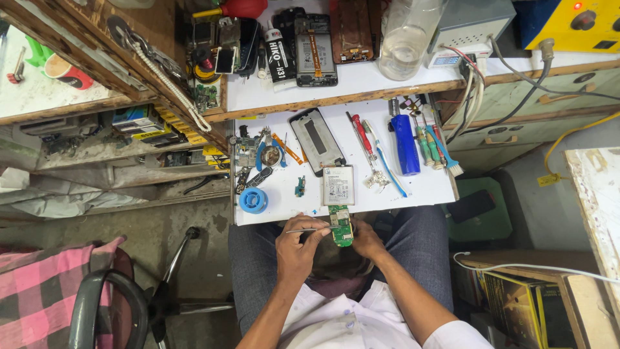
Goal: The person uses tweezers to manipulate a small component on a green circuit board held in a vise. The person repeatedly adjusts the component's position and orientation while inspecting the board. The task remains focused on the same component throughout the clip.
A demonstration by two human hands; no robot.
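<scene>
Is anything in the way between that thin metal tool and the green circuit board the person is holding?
Nothing visible. The left hand holds the thin metal tweezers, whose tip already reaches the green circuit board held by the right hand.

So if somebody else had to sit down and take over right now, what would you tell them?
Left hand: pinching thin metal tweezers, tip resting on the green circuit board.
Right hand: gripping that board from the side, at the near edge of the white worktop.
Just beyond the board lie a flat battery and an opened phone frame; a screwdriver with a red handle and a blue solder spool sit within reach.
Done: phone is apart, board is out.
Left: the tweezer work on the board; nothing is reassembled.
</scene>
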